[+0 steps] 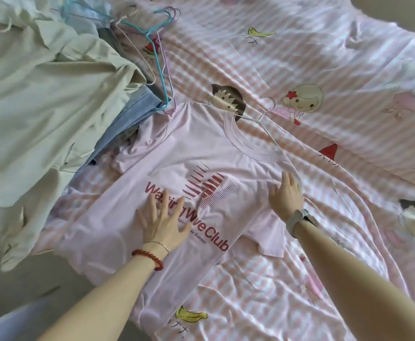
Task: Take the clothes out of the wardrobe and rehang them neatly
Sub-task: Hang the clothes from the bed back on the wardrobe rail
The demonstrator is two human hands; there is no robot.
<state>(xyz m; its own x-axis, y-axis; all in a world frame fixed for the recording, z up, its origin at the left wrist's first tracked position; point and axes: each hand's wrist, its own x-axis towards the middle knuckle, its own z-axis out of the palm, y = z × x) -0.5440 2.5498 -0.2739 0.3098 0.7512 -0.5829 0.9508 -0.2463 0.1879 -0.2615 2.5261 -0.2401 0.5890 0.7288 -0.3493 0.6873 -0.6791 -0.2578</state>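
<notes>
Head view, one item in hand: a pink T-shirt (177,168) is laid flat, print upward, on the striped bed sheet (337,70). A white hanger (266,118) is seen inside its collar, hook protruding beyond the neckline. The left hand (161,221) is pressed on the printed chest, fingers (152,205) spread and released; the right hand (286,195) is laid flat at the shirt's right shoulder, nothing grasped, apparently to smooth creases. Beside the shirt's left sleeve, heaped clothes (41,107) and loose hangers (157,45) are left.

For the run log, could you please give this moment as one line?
stage: smoothing | left hand: flat on pink T-shirt | right hand: flat on T-shirt | white hanger: in collar
</notes>
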